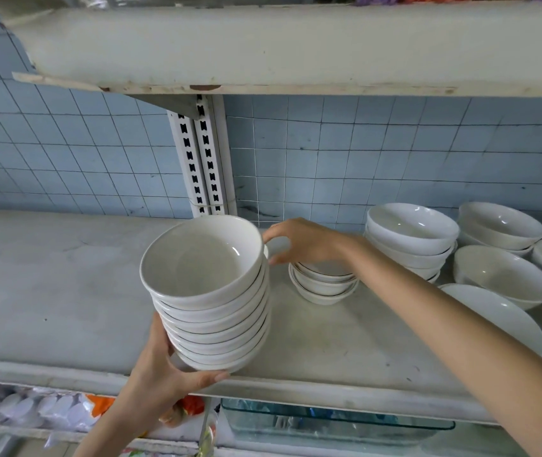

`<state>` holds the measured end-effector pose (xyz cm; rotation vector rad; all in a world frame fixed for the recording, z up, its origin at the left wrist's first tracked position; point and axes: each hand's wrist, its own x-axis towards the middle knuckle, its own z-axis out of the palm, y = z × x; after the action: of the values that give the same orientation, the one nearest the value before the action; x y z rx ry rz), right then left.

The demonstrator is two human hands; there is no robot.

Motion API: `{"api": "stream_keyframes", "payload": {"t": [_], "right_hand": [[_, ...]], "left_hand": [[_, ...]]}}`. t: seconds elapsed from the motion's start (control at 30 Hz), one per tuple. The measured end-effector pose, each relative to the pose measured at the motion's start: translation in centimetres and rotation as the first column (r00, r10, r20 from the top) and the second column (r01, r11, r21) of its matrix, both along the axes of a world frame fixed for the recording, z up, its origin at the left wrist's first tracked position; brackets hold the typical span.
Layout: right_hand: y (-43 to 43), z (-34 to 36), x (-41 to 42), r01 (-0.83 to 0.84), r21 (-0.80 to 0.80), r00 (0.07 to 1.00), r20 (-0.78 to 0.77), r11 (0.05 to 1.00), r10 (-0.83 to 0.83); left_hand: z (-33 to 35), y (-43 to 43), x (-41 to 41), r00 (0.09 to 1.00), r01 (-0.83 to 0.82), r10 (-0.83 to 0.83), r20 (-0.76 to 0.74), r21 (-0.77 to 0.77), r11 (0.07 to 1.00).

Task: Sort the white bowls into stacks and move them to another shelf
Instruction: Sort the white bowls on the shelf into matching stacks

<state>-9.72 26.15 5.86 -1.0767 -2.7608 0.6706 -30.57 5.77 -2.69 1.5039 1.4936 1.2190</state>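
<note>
**Sorting partly done, the moving not yet finished**

Head view: A tall stack of white bowls is seen in the middle of the frame, above the front edge of the shelf, and it is tilted a little. It is held from below by the left grip, with the thumb laid under the lowest bowl and the fingers curled round the left side. The right grip is closed on the upper bowls of the same stack, the thumb at the top rim. Whether the stack rests on the shelf or is already lifted cannot be told.

Just behind the right grip a short stack of smaller bowls is standing. At the right of the frame a second stack and several other bowls are found, some nested and some single.

It is judged that one pile has been gathered well, but it is not yet placed on another shelf. The bowls at the right are to be sorted and carried after it, so much of the work is left.
</note>
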Motion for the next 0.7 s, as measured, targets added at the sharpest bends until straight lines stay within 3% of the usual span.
{"api": "stream_keyframes", "payload": {"t": [0.17, 0.3, 0.7], "right_hand": [[0.7, -0.5, -1.2, -0.069, -0.003, 0.991, 0.113, 0.998, 0.069], [0.2, -0.7, -2.3, -0.076, 0.034, 0.991, 0.112, 0.996, 0.072], [-0.1, -0.5, -2.4, 0.053, 0.059, 0.993, -0.106, 0.997, -0.047]], "left_hand": [[-0.4, 0.1, -0.3, 1.0, -0.013, 0.013, 0.011, -0.021, 1.0], [-0.7, 0.1, -0.4, 1.0, -0.024, 0.025, 0.018, -0.06, 0.998], [-0.2, 0.0, -0.3, 1.0, -0.009, 0.009, -0.003, -0.075, 0.997]]}}
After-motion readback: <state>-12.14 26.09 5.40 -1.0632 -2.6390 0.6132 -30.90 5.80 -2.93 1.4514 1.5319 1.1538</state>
